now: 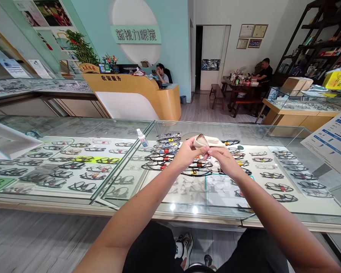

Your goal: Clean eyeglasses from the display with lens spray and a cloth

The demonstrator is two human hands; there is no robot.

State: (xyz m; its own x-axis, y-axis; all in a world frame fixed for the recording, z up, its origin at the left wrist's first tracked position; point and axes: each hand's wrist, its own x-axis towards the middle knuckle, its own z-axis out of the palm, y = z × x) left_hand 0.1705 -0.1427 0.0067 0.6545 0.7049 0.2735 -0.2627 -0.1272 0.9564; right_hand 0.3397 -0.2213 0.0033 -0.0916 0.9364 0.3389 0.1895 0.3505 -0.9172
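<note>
My left hand (189,151) and my right hand (223,157) meet above the glass display counter (187,204). Together they pinch a cream cleaning cloth (211,141) wrapped round a pair of glasses with a brown lens (202,138) that peeks out at the left end. Both hands have closed fingers. Just beyond them on the counter top lies a row of several spectacle frames (166,151), some with red or orange parts. A small white spray bottle (142,137) lies on the glass to the left of my hands.
Rows of spectacle frames fill the showcase under the glass. A leaflet stand (332,142) sits at the right end. Behind is a yellow reception desk (139,94) with a seated person (161,74); another person (265,71) sits at a dark table at the back right.
</note>
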